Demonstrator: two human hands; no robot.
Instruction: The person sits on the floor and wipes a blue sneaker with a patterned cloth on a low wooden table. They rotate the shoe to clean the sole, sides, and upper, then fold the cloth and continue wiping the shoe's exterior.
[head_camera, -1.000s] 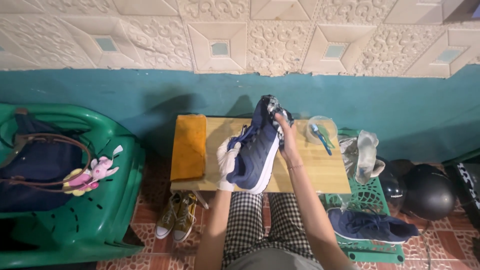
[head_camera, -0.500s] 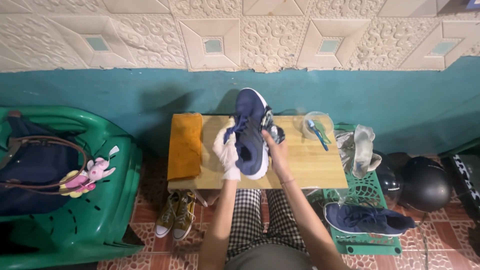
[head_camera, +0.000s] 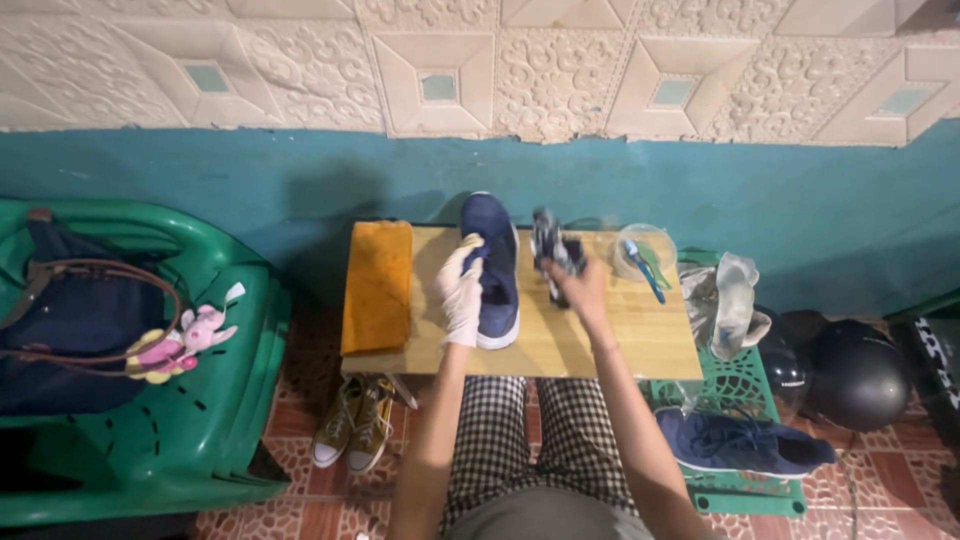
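Note:
A navy sneaker with a white sole (head_camera: 492, 272) lies on the small wooden table (head_camera: 640, 335), toe toward the wall. My left hand (head_camera: 461, 291), in a white glove, rests on the sneaker's left side and grips it. My right hand (head_camera: 575, 283), bare, is raised just right of the shoe and is closed around a dark crumpled thing (head_camera: 555, 250) that looks like a cloth or laces; the blur hides which. An orange cloth (head_camera: 378, 285) is folded over the table's left end.
A clear bowl with toothbrushes (head_camera: 642, 254) stands at the table's back right. A second navy sneaker (head_camera: 745, 443) lies on a green crate. Yellow sneakers (head_camera: 352, 422) sit under the table. A green plastic chair (head_camera: 190, 430) holds a dark bag (head_camera: 75, 325); a black helmet (head_camera: 860, 375) sits on the right.
The sneaker has come down from being held up tilted to lying flat on the table. My right hand has left the shoe and moved right, holding the dark thing.

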